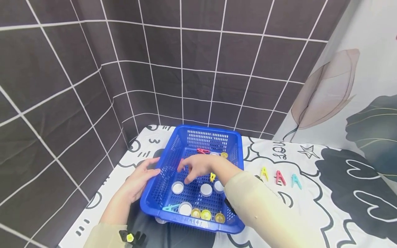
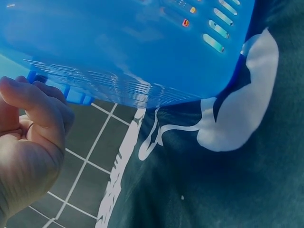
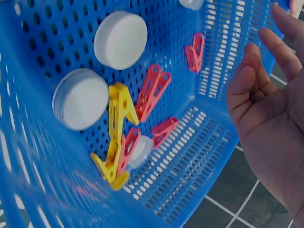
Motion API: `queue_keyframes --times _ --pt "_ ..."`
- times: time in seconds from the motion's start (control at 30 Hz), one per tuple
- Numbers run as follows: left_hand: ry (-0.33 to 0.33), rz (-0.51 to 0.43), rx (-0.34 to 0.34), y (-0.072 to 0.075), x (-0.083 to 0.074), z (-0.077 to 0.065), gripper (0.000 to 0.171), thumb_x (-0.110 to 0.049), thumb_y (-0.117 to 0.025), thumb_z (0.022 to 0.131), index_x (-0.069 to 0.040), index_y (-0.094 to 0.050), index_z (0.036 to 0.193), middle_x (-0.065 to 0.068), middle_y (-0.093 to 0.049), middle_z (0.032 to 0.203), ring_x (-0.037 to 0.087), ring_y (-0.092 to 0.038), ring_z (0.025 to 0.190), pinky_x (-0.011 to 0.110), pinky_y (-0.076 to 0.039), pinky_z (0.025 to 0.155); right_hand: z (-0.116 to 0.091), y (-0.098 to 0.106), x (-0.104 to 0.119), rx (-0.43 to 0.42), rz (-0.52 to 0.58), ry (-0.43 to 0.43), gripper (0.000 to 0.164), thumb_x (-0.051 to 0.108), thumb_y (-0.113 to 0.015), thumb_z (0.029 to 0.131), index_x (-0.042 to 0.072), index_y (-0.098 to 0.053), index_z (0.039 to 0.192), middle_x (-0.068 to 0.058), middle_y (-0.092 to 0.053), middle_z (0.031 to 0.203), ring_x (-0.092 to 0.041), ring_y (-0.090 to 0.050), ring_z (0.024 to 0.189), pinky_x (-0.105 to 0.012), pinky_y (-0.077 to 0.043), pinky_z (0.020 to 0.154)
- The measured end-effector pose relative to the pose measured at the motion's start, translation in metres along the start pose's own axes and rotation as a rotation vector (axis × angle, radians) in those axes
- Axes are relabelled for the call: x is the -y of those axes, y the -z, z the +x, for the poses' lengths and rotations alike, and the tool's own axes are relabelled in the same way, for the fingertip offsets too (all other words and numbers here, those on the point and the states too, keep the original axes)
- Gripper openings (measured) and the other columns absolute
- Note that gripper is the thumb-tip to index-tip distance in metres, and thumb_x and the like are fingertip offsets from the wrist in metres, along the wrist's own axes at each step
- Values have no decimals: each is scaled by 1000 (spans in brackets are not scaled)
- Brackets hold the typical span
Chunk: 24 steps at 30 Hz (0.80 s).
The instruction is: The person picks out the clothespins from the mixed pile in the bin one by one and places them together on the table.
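My left hand [image 1: 138,181] is at the left side of a blue plastic basket [image 1: 167,217], fingertips and thumb at its rim; in the left wrist view its curled fingers [image 2: 35,102] meet the rim. Over the basket's inside hovers my right hand [image 1: 198,166], fingers bent loosely and apart from the thumb, holding nothing. Below it lie white round lids [image 1: 206,189], a yellow clothespin [image 3: 122,111], a red clothespin [image 3: 153,92] and another red clothespin [image 3: 194,53] by the side wall. A light-blue clothespin [image 1: 170,208] and several yellow round lids [image 1: 206,215] lie along the near wall.
To the basket's right, a yellow clothespin [image 1: 264,173], a red clothespin [image 1: 280,178] and a light-blue clothespin [image 1: 296,181] lie in a row on the patterned cloth [image 1: 310,206]. A dark tiled-pattern wall covering [image 1: 198,82] rises behind and on the left.
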State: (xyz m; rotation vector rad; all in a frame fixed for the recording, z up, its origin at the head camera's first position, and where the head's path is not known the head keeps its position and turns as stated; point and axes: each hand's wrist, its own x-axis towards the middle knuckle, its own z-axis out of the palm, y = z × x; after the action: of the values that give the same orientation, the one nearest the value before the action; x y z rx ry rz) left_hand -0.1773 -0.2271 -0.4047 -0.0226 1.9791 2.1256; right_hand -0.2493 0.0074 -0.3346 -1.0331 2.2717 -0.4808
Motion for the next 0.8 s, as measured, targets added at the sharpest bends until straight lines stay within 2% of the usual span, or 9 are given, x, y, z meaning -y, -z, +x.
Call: queue_keyframes --times 0.17,0.3,0.57,0.8 --pt "-23 -19 43 0 0 0 60 -14 -55 93 -7 -24 144 28 -54 119 35 -61 99 47 -52 82 2 -6 0 11 12 12 47 24 -72 80 17 -59 125 4 -60 87 -11 -55 81 -26 -47 73" --pt "-21 -9 38 0 -1 0 60 -13 -55 93 -7 -25 144 27 -55 117 34 -62 99 46 -52 82 6 -14 -4 32 12 38 45 21 -73 80 18 -60 123 3 -60 84 -10 -54 77 -24 -47 70" --pt "-20 -3 22 2 0 1 57 -14 -55 93 -9 -28 143 27 -56 116 35 -62 98 46 -52 82 14 -30 -8 91 27 41 43 22 -74 78 26 -63 120 6 -60 85 -9 -54 79 -25 -46 71" --pt "-31 16 41 3 1 2 59 -14 -55 93 -7 -27 144 28 -54 119 34 -61 100 45 -52 82 19 -39 -12 135 23 70 46 23 -74 78 25 -62 122 8 -61 84 -7 -55 79 -23 -46 75"
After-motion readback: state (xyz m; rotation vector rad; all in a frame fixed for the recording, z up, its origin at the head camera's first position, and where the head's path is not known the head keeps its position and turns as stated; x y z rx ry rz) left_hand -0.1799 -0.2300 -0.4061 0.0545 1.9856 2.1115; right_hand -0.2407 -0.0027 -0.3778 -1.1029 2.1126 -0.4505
